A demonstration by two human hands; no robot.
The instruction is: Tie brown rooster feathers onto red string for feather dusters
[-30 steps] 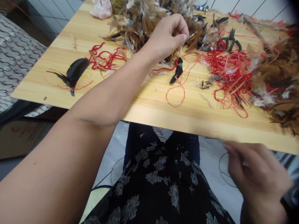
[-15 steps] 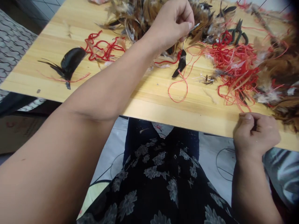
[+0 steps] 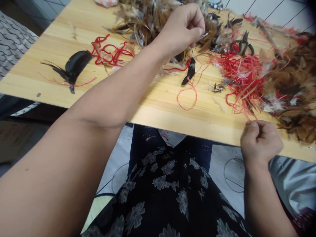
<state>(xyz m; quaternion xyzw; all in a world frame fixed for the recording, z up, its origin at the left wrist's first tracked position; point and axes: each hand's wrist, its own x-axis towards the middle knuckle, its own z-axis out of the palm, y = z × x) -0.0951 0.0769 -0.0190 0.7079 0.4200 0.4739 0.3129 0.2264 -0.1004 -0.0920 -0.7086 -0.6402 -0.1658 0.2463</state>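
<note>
Currently left hand (image 3: 187, 28) grip narrow, pinched above small black feather (image 3: 190, 69); right hand (image 3: 262, 141) curled at bench (image 3: 158, 110) edge near red string (image 3: 244, 74); contents unclear.

Tabletop (image 3: 158, 105): pale yellow, wood-grained. Thread tangle (image 3: 247, 74): red to coral. Small feather (image 3: 190, 72): black. Large feather (image 3: 77, 64): black. Feather heap (image 3: 153, 21): mottled brown, grey, black. Garment (image 3: 187, 179): black, grey floral print. Cloth (image 3: 16, 44): white, dark wavy lines.

A craft workshop, it appears: feathers (image 3: 148, 23), red thread (image 3: 243, 70) and pliers (image 3: 245, 42) lie on the wooden table (image 3: 160, 110).
</note>
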